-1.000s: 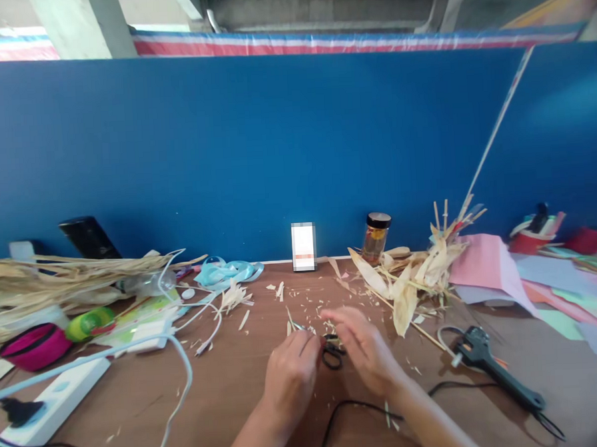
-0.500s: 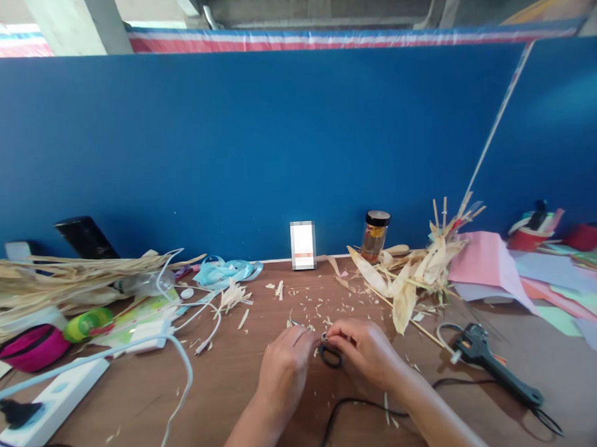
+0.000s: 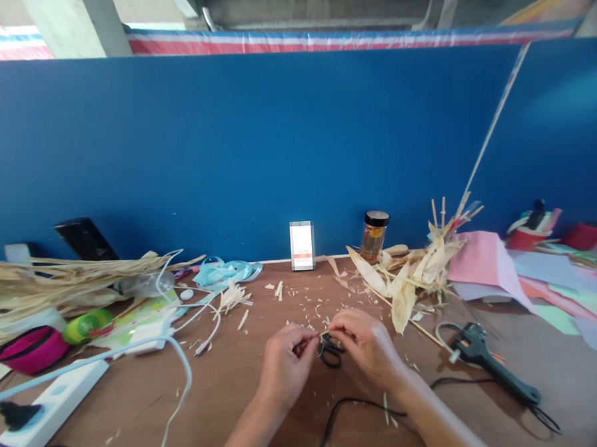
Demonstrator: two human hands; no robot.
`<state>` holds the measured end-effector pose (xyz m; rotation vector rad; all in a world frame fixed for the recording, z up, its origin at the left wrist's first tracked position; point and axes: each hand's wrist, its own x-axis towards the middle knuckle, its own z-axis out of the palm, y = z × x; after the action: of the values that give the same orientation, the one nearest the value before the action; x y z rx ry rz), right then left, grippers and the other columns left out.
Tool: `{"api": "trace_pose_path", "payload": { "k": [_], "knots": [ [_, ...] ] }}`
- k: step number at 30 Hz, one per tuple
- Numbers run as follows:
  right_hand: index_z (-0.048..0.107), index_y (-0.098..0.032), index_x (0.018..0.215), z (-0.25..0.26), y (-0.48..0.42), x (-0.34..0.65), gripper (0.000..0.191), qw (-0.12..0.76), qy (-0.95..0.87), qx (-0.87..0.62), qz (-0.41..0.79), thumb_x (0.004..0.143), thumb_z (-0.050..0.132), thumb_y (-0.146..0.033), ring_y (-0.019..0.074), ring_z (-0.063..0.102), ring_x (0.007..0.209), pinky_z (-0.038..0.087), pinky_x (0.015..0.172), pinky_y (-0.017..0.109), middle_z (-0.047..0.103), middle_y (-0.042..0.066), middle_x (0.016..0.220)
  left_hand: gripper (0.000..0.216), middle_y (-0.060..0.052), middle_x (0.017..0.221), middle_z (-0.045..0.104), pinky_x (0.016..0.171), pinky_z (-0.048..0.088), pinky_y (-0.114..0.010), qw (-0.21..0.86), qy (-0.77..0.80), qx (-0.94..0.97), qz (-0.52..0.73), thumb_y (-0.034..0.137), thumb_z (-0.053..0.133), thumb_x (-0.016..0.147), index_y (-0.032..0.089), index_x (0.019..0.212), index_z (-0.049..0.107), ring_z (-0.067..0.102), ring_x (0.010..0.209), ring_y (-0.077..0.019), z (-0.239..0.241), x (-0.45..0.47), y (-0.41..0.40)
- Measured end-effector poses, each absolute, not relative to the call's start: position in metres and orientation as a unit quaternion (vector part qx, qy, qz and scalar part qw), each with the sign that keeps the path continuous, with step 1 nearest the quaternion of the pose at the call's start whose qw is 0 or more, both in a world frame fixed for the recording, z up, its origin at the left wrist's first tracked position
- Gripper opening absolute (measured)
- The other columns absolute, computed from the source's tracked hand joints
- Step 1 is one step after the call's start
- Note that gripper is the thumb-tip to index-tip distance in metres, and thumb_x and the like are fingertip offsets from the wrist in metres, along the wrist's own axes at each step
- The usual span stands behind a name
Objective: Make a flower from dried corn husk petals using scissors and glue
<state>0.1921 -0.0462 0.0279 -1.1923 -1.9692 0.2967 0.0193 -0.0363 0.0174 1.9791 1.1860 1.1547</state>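
Note:
My left hand and my right hand are close together over the middle of the table, both with fingers pinched. Between the fingertips is a small, thin, pale piece, too small to name. Below and behind it lie black-handled scissors, loops showing between my hands and the rest partly hidden. Pale husk scraps are scattered on the table just beyond my fingers.
On the right are a hot glue gun, a bundle of dried corn husks, a lidded jar and coloured paper. Long husks, light-blue ribbon and a white power strip with cables occupy the left.
My fingertips have shifted slightly, and the left fingers are more bent into a pinch. More of the scissors' handles shows between my hands.

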Motion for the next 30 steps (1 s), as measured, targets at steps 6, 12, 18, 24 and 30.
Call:
{"api": "trace_pose_path", "payload": {
  "k": [6, 12, 18, 24, 30],
  "knots": [
    [0.059, -0.021, 0.083, 0.024, -0.044, 0.192, 0.013, 0.406, -0.784, -0.458, 0.109, 0.083, 0.046, -0.018, 0.0161, 0.054, 0.077, 0.041, 0.069, 0.025, 0.060, 0.003, 0.081, 0.019, -0.004, 0.066, 0.058, 0.053, 0.038, -0.021, 0.305, 0.438, 0.721, 0.441, 0.025, 0.051, 0.076, 0.017, 0.078, 0.068, 0.053, 0.059, -0.0131, 0.017, 0.021, -0.038],
    [0.058, -0.019, 0.081, 0.036, -0.040, 0.206, 0.015, 0.427, -0.749, -0.504, 0.056, 0.083, 0.044, -0.018, 0.0159, 0.054, 0.076, 0.040, 0.069, 0.025, 0.060, 0.004, 0.080, 0.022, -0.003, 0.061, 0.056, 0.051, 0.036, -0.021, 0.291, 0.456, 0.713, 0.447, 0.029, 0.050, 0.076, 0.015, 0.072, 0.067, 0.049, 0.055, -0.0120, 0.019, 0.021, -0.037],
    [0.057, -0.019, 0.081, 0.064, -0.051, 0.221, 0.015, 0.344, -0.753, -0.559, 0.055, 0.083, 0.042, -0.020, 0.0144, 0.054, 0.070, 0.038, 0.065, 0.024, 0.060, 0.001, 0.076, 0.026, -0.001, 0.059, 0.055, 0.050, 0.035, -0.021, 0.263, 0.472, 0.713, 0.448, 0.033, 0.049, 0.076, 0.015, 0.070, 0.067, 0.046, 0.052, -0.0114, 0.016, 0.016, -0.033],
    [0.059, -0.019, 0.084, 0.041, -0.059, 0.198, 0.012, 0.163, -0.814, -0.552, 0.078, 0.080, 0.048, -0.022, 0.0176, 0.056, 0.077, 0.038, 0.068, 0.025, 0.062, 0.005, 0.082, 0.024, 0.000, 0.059, 0.056, 0.049, 0.036, -0.020, 0.247, 0.463, 0.717, 0.460, 0.033, 0.050, 0.076, 0.017, 0.072, 0.067, 0.047, 0.051, -0.0109, 0.017, 0.016, -0.033],
    [0.058, -0.016, 0.082, 0.024, -0.051, 0.179, 0.009, 0.125, -0.802, -0.576, 0.093, 0.074, 0.055, -0.018, 0.0212, 0.056, 0.083, 0.037, 0.071, 0.026, 0.062, 0.008, 0.086, 0.024, -0.001, 0.062, 0.061, 0.051, 0.039, -0.021, 0.226, 0.483, 0.706, 0.466, 0.034, 0.050, 0.075, 0.017, 0.073, 0.067, 0.051, 0.053, -0.0118, 0.014, 0.008, -0.026]
  ]
}}
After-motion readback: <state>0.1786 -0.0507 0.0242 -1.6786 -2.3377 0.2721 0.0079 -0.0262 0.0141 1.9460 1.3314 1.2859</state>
